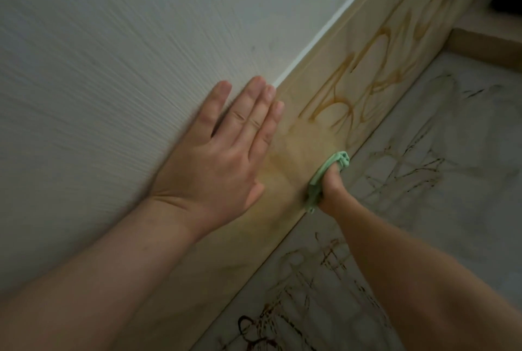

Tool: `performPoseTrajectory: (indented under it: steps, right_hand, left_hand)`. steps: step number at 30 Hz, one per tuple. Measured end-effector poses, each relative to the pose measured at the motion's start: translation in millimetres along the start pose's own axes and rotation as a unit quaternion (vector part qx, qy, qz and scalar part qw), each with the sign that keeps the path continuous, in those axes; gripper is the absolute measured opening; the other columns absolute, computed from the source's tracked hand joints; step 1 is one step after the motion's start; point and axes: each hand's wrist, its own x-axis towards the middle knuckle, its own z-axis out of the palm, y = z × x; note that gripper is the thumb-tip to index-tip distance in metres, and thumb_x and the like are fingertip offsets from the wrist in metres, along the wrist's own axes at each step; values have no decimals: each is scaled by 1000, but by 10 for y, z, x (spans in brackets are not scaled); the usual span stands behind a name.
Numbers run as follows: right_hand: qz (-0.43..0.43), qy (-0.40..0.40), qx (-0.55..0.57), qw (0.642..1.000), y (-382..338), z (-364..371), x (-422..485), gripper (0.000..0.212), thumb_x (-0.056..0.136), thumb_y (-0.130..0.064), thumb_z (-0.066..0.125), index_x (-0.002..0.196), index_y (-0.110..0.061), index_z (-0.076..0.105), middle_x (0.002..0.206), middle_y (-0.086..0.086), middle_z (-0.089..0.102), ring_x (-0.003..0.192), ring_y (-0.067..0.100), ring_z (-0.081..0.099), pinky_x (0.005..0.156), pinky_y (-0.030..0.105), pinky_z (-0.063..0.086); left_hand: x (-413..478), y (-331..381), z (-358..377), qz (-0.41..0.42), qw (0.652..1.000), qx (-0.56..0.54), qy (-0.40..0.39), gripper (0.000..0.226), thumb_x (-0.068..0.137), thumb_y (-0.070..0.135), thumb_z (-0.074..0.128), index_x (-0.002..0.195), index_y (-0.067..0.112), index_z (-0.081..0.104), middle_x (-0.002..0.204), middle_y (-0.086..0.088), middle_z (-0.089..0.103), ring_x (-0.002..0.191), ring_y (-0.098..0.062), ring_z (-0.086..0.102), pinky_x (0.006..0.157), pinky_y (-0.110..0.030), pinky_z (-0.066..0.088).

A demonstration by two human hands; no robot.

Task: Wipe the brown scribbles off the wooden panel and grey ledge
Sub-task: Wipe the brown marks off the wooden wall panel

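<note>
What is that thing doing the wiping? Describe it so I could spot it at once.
Find the long wooden panel running between the white wall and the grey ledge. Near its lower edge the right hand grips a folded cloth against the wood. It is the only pale green thing in view.

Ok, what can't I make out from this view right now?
Head view: fingers of the right hand, hidden behind the green cloth.
Far end of the wooden panel, blurred and cut off by the top edge.
Some scribbles on the grey ledge, covered by the right forearm or cut by the bottom edge.
</note>
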Motion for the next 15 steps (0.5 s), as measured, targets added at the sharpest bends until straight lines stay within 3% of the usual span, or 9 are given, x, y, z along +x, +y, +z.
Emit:
performPoseTrajectory:
  steps: [2, 4, 7, 9, 12, 15]
  right_hand:
    - [24, -3, 5, 1000, -55, -70, 1, 88, 84, -91, 25, 134, -25, 53, 131, 6, 58, 120, 33, 55, 112, 61, 43]
    - [28, 6, 5, 1000, -133, -11, -114, 96, 83, -90, 22, 150, -26, 46, 142, 4, 55, 126, 32, 53, 113, 59, 41]
    - [-31, 13, -7, 999, -154, 123, -521, 102, 80, -91, 19, 161, -31, 28, 158, 2, 41, 141, 28, 42, 120, 55, 33]
    - [-126, 6, -37, 991, -347, 221, -1032, 92, 87, -81, 22, 165, -32, 15, 169, 0, 21, 152, 27, 26, 124, 53, 23]
    - [-295, -31, -120, 947, -465, 342, -1692, 65, 108, -53, 25, 165, -37, -3, 173, -7, -12, 159, 22, -1, 124, 51, 11]
    - [-437, -76, -162, 881, -423, 473, -2153, 72, 100, -61, 34, 160, -52, -4, 170, -12, -20, 159, 25, -6, 122, 51, 12]
  left_hand:
    - [16, 13, 8, -1, 1000, 9, 3, 89, 94, 49, 20, 161, -5, 2, 170, -25, 7, 158, -40, 6, 125, -61, -5]
    - [24, 4, 17, 2, 1000, 15, -12, 88, 94, 47, 23, 162, -5, 4, 170, -25, 9, 158, -40, 9, 125, -61, -2]
    - [-33, 6, 27, 3, 999, 30, -17, 89, 92, 48, 28, 162, -4, 7, 170, -24, 10, 158, -39, 12, 126, -60, 0]
    - [-15, 6, 24, -3, 999, 39, -12, 89, 92, 48, 30, 162, -3, 11, 170, -24, 12, 158, -38, 14, 127, -59, 1]
    - [32, -4, 4, -17, 999, 39, -6, 88, 91, 47, 35, 162, -1, 16, 170, -22, 15, 158, -36, 17, 127, -58, 2]
    - [40, -15, -22, -10, 999, 46, -22, 92, 91, 52, 38, 162, -2, 14, 170, -23, 12, 158, -37, 15, 127, -58, 1]
